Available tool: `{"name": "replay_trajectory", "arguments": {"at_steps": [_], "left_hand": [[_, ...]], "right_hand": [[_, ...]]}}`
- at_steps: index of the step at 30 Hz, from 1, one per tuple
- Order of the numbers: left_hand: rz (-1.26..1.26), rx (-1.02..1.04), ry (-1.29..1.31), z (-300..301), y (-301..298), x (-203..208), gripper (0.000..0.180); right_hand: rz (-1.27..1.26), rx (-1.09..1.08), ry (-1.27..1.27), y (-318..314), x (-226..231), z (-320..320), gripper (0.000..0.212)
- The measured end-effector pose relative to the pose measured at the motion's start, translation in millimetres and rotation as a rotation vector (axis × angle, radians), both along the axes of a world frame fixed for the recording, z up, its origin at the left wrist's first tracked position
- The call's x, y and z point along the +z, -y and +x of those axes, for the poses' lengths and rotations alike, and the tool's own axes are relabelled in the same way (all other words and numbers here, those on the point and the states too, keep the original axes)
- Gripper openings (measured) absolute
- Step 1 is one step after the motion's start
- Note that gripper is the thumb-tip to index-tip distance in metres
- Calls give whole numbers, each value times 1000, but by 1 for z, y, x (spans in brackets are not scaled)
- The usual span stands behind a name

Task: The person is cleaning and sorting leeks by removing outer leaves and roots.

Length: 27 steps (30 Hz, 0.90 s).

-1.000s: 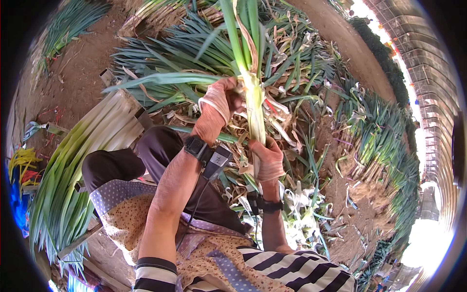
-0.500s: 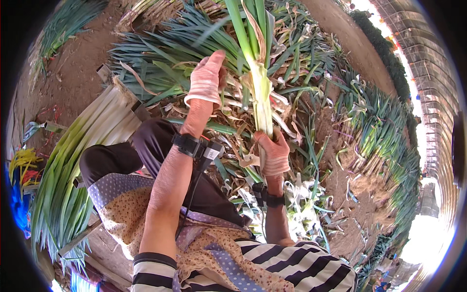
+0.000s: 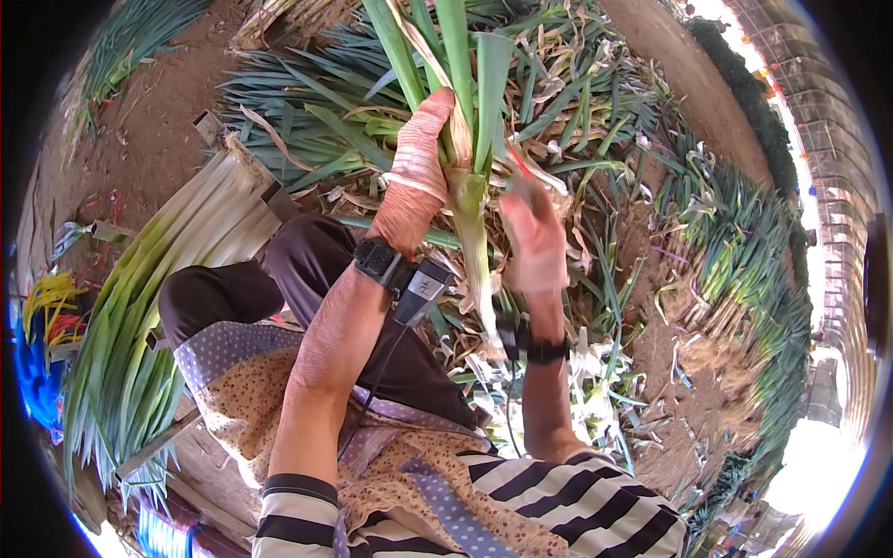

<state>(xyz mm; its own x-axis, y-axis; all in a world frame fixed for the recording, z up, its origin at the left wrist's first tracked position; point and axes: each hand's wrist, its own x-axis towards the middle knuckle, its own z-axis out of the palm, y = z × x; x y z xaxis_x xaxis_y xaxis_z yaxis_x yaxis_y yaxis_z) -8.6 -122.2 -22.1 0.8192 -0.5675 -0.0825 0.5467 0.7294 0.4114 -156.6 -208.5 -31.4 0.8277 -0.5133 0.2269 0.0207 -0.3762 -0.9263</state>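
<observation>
A leek [image 3: 472,219] with long green leaves stands upright before me, its pale stem slanting down to the root end. My left hand [image 3: 421,149], in a pale striped glove, is closed round it where the leaves fan out, thumb pointing up. A dry tan leaf [image 3: 459,135] runs along the green ones. To the right of the stem is my right hand [image 3: 534,237], also gloved. Motion smears its fingers, so I cannot tell whether they grip anything. Behind both hands lies a pile of untrimmed leeks [image 3: 307,116].
On my left, a stack of cleaned leeks [image 3: 177,242] rests in a metal frame [image 3: 209,128]. Peeled leaves [image 3: 586,372] litter the ground by my right forearm. More leeks [image 3: 735,251] lie at the right. Yellow and blue strips [image 3: 42,353] hang at the far left.
My left hand, open and apart before, has taken hold of the leek near its leaves. My right hand has let go of the lower stem and moved up. The leek has shifted left.
</observation>
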Motion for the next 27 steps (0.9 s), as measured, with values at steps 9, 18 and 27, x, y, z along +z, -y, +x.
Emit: {"name": "replay_trajectory", "arguments": {"at_steps": [9,18,27], "left_hand": [[-61,9,125,20,-11,-4,47],[80,13,187,18,-9,-9,39],[-30,101,201,41,-51,6,64]], "right_hand": [[543,-120,111,-14,15,86,34],[664,-213,264,-15,15,75,16],[1449,-466,478,116,-181,-96,41]]}}
